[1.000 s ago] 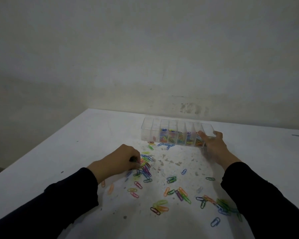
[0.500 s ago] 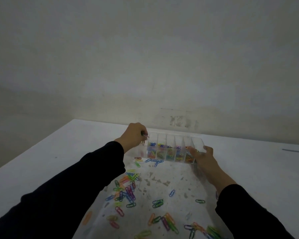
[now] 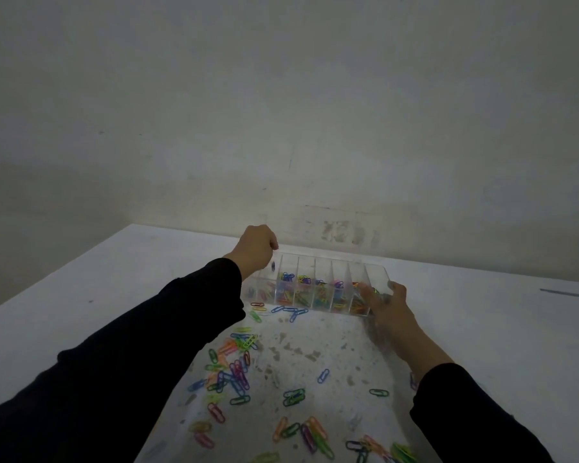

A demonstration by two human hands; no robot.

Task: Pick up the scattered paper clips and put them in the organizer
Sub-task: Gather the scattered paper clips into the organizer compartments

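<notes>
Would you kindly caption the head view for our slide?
Left hand above the clear organizer's left end, right hand steadying it, paper clips scattered below.

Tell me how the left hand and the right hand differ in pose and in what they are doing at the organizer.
The left hand is curled into a fist above the organizer's left end; the right hand rests low with fingers spread against its right end. A blue clip appears just below the left hand, while the right hand steadies the box. Both wear dark sleeves.
</notes>
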